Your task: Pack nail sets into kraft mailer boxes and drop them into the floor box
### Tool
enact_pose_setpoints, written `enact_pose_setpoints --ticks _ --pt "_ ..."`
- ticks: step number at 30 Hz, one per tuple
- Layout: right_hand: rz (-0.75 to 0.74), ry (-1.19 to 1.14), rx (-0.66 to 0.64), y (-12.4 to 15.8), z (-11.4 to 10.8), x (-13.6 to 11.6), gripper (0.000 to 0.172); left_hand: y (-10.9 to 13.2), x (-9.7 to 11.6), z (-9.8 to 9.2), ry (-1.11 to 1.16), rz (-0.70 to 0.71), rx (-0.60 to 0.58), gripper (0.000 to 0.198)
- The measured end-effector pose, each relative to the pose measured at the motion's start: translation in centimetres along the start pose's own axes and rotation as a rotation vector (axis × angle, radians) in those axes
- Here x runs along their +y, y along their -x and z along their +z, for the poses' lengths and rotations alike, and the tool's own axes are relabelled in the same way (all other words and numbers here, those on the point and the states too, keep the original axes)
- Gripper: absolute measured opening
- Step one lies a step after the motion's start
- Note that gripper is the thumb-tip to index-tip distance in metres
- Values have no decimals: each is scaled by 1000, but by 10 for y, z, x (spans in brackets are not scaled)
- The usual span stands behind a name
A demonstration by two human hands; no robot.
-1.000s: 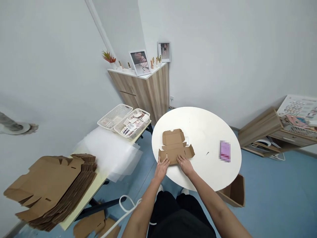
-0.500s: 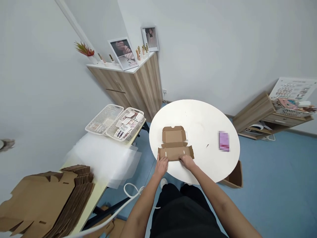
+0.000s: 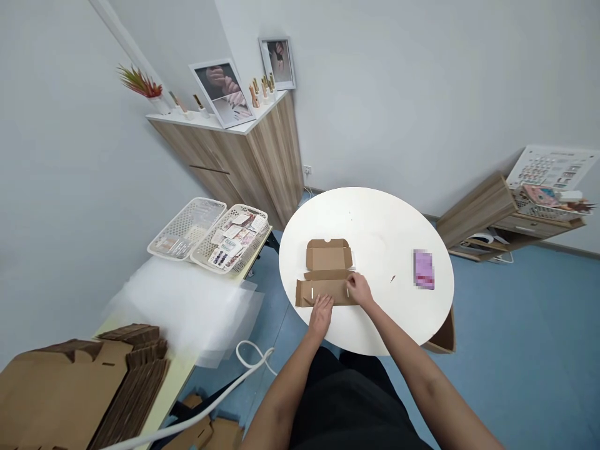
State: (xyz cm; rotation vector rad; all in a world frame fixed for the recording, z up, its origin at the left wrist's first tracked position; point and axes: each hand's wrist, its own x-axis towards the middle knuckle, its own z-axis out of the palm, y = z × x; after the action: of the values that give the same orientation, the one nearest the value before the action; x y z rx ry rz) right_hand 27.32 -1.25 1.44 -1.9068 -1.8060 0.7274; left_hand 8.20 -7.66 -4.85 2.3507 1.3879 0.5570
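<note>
A flat brown cardboard box blank (image 3: 327, 269) lies on the round white table (image 3: 375, 225), its near panel folded over. My left hand (image 3: 321, 314) rests flat on the near edge of that folded panel, fingers stretched out. My right hand (image 3: 360, 289) is at the panel's right end, fingers curled on the side flap there. A small clear packet shows just right of the blank.
A pink blurred object (image 3: 424, 269) lies on the table's right side. Two white baskets (image 3: 210, 234) of cards and clear sheets (image 3: 187, 300) sit on a side table at left, with a stack of cardboard blanks (image 3: 79, 387). A wooden cabinet (image 3: 244, 156) stands behind.
The near panel of the blank has been folded over. My right hand moved up to the panel's right end; my left hand shifted right onto the near edge. The head view turned slightly.
</note>
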Motion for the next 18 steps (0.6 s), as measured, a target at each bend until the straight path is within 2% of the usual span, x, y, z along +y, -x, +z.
enact_pose_setpoints --ticks 2,3,7,14,18 --pt "127 -39 150 -15 -4 3 17 0 -1 0 18 -7 0 42" --pt "177 -62 171 -23 -5 3 18 -1 -1 0 30 -10 -2 41" --pt "319 -143 101 -45 -1 4 22 -4 -3 0 70 -14 -19 39" --pt "305 -142 116 -57 11 5 19 0 -4 1 51 4 -60 39" --pt "319 -132 45 -51 7 2 17 0 -4 -3 32 38 -97 40"
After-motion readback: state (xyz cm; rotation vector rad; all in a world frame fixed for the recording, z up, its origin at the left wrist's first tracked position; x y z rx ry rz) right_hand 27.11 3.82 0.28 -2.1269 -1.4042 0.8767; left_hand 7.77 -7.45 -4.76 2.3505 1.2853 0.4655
